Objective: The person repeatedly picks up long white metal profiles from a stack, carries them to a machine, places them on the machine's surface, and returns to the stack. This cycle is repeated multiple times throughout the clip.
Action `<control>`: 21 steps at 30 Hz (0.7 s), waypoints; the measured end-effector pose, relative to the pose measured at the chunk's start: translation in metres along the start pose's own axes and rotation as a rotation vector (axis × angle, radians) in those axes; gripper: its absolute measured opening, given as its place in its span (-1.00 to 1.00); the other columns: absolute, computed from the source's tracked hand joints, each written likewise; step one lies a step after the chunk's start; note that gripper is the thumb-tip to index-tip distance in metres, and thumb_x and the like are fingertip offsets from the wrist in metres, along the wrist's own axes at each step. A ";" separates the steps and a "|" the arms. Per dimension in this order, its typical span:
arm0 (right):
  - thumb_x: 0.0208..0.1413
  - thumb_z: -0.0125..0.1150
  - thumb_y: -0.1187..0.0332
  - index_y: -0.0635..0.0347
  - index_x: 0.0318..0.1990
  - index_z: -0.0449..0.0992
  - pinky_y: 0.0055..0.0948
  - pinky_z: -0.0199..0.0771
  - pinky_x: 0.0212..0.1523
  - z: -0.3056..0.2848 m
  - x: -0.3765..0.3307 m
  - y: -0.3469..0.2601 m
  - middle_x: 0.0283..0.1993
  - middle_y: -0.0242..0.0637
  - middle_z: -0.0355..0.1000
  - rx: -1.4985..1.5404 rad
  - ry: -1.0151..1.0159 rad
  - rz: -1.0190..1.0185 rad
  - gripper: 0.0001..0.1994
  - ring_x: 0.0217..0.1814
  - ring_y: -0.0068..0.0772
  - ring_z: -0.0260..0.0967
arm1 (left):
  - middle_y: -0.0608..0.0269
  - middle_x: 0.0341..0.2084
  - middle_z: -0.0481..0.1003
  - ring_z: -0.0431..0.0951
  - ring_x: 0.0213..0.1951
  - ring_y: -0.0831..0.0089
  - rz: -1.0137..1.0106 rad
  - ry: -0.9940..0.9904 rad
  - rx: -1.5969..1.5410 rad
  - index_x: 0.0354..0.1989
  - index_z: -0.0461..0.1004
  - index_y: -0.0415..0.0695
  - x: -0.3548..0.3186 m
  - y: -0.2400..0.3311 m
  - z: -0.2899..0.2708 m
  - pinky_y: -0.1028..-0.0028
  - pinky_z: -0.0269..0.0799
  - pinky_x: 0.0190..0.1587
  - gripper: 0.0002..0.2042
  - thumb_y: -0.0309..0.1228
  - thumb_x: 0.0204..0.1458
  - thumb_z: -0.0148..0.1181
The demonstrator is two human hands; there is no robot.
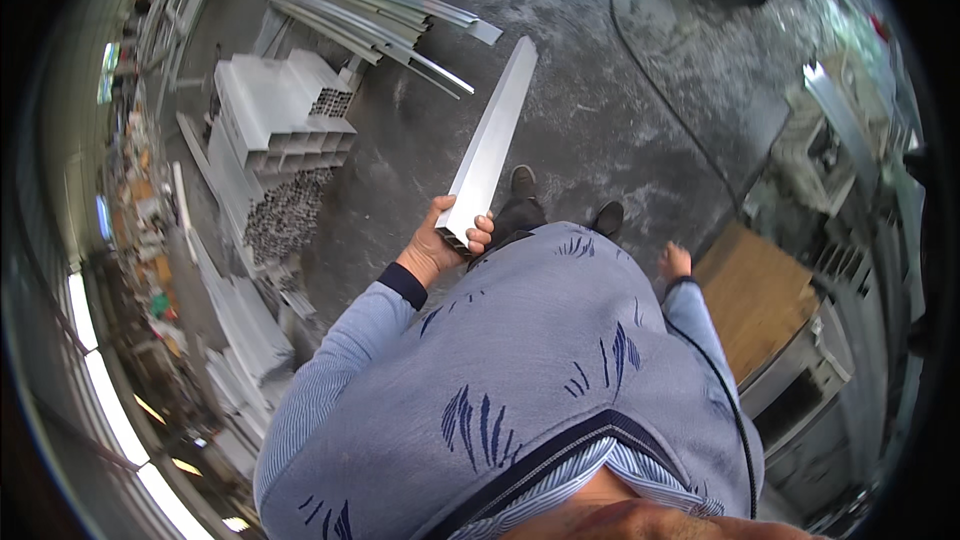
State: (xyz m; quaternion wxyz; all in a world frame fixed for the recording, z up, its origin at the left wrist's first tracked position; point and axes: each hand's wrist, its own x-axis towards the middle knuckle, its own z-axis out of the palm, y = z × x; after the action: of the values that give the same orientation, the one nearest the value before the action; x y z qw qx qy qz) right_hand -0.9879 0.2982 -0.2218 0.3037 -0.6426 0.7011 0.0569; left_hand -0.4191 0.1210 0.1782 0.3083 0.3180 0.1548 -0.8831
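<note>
My left hand point(436, 243) grips the near end of a long, pale metal profile point(493, 145), its thumb and fingers wrapped round the sides. The profile is a straight hollow bar with chambers showing at its near end, and it slants away from me over the floor. Down by my right side hangs my right hand point(676, 262), small in the picture, its fingers curled in and nothing visible in them. A brown board point(757, 300) lies nearest to that hand.
On the left are stacked box-shaped profiles point(290, 130) and a bundle of thin ones point(288, 215). More long profiles point(375, 15) lie on the floor ahead. A dark cable point(665, 85) crosses the concrete floor point(570, 50). Metal frames point(815, 155) stand at the right.
</note>
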 end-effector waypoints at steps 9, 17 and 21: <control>0.31 0.32 0.14 0.00 -0.04 0.69 -0.09 0.62 -0.16 -0.034 -0.032 -0.033 -0.23 -0.11 0.67 0.331 -0.053 0.439 -0.78 -0.18 0.04 0.67 | 0.17 -0.20 0.49 0.55 -0.27 0.39 0.245 0.221 0.083 0.21 0.34 -0.15 -0.018 0.126 -0.108 0.35 0.58 -0.25 -0.39 -0.02 0.20 0.47; 0.32 0.31 0.18 0.28 0.19 0.70 -0.25 0.61 0.26 -0.057 0.096 -0.221 0.15 0.00 0.72 0.485 0.010 0.385 -0.58 0.20 -0.09 0.69 | 0.25 -0.46 0.52 0.57 -0.46 0.41 0.441 0.412 0.308 -0.26 0.50 -0.07 -0.036 0.239 -0.175 0.31 0.57 -0.41 -0.56 0.03 0.16 0.53; 0.31 0.33 0.14 0.26 0.18 0.73 -0.23 0.62 0.26 -0.092 0.150 -0.266 0.18 0.00 0.72 0.438 0.013 0.192 -0.56 0.22 -0.09 0.69 | 0.37 -0.54 0.46 0.51 -0.57 0.44 0.530 0.537 0.331 -0.33 0.55 -0.02 -0.034 0.280 -0.194 0.34 0.45 -0.58 -0.60 0.05 0.14 0.52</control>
State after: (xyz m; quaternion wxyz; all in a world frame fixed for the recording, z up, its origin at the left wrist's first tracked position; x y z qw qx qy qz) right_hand -0.7696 0.0802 -0.1401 0.4247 -0.4920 0.7566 -0.0721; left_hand -0.1278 0.0141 0.0332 0.4184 0.6114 -0.0014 -0.6717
